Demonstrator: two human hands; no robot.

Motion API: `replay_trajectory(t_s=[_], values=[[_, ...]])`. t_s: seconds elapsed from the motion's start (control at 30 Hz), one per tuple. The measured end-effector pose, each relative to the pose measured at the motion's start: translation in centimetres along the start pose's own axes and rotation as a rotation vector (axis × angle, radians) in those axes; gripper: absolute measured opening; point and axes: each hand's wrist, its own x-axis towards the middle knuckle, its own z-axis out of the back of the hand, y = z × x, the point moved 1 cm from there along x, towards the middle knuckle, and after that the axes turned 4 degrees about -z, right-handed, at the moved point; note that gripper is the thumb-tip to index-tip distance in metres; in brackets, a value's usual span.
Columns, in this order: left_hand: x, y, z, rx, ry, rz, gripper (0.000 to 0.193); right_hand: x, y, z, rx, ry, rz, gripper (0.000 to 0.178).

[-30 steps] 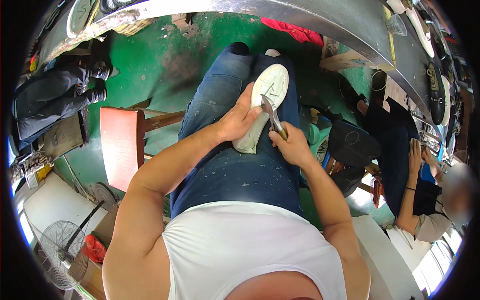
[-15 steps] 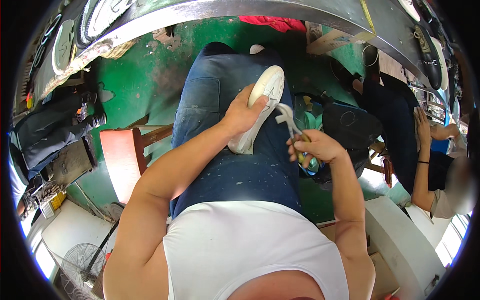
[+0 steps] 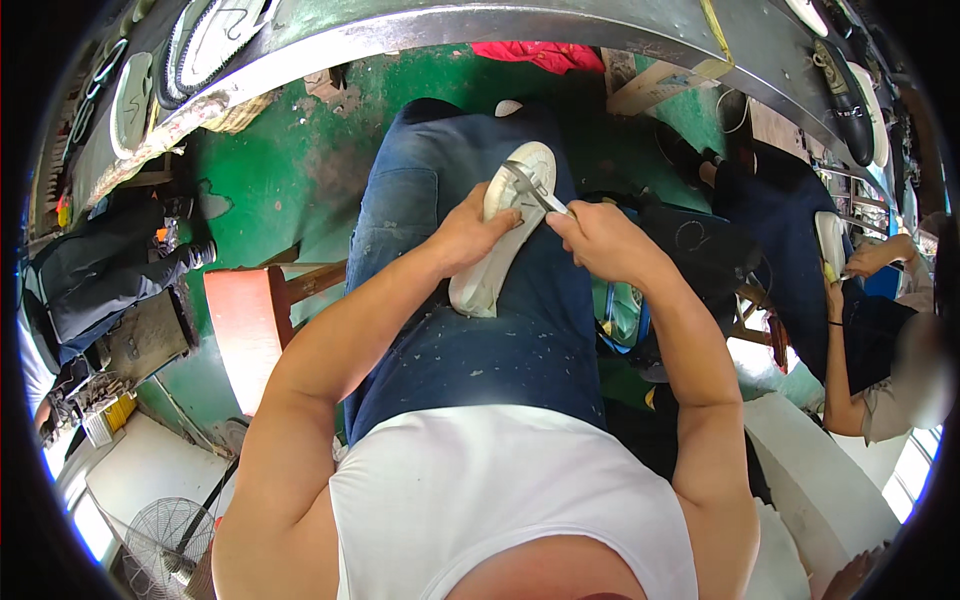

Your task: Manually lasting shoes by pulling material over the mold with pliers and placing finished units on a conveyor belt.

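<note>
Left to right: far-left bench has a pale sole-shaped piece (image 3: 222, 35) with a dark squiggle; not legible as text. Left hand (image 3: 470, 233) is wrapped around the white shoe (image 3: 487, 277), underside up, over the thighs, far end angled right. Main change: 0.5 s ago the metal pincers (image 3: 541, 194) were off to the right of the shoe; now their head is over its far end. I read that as tool back on the work; can't tell if it's biting. Right hand (image 3: 605, 240) is clenched on the handles. Wooden bench leg (image 3: 655, 85), far right of the shoe: faint marks, unreadable. Right: co-worker's hand (image 3: 872, 260) now has 1 pale shoe (image 3: 829, 240) beside it; no readable label.
</note>
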Motion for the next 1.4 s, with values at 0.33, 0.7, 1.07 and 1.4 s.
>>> replay_trajectory(t_s=[0.33,0.7,1.07,1.4], values=[[-4.3,3.4,1.9,-0.186,0.276,-0.062,0.089,-1.2,-1.0,-2.7,-0.096,-0.039,-0.031,0.048],[-5.8,4.9,2.3,0.265,0.171,-0.261,0.118,-2.8,0.3,-5.7,-0.164,0.069,0.1,0.036],[-7.3,-11.5,12.4,-0.436,0.131,-0.429,0.071,-1.2,-6.4,-9.4,0.861,-0.135,-0.08,0.046],[22.6,-36.4,22.9,1.137,-0.594,-0.431,0.049,2.2,-8.0,-7.2,1.153,0.055,-0.113,0.05]])
